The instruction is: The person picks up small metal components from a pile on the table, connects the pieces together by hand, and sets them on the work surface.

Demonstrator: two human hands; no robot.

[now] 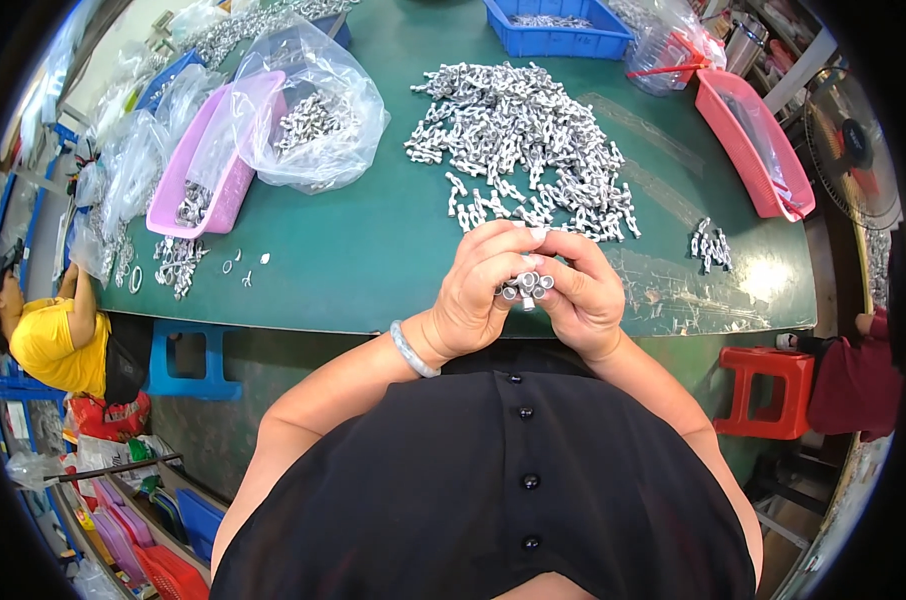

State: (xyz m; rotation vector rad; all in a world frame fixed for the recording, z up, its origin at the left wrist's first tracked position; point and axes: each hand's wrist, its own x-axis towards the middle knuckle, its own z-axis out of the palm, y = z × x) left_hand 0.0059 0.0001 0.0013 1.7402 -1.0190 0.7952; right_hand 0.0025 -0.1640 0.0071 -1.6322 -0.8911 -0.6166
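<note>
A black buttoned top (453, 480) is closest, and just past it the wearer's bare hands come together over the table's near edge. The left hand (473, 292), a pale bangle (413, 350) at its wrist, and the right hand (585, 300) are curled together around a small bunch of silvery metal pieces (525, 287), round ends showing. Just beyond the fingers I see a big heap of similar parts (518, 125) spread on the green table (373, 260). A smaller pile (710, 247) lies rightward, near a pink basket (730, 140). On the left, a clear bag (363, 140) of parts sits against a lilac basket (235, 195); farther left is a person in yellow (63, 345).
</note>
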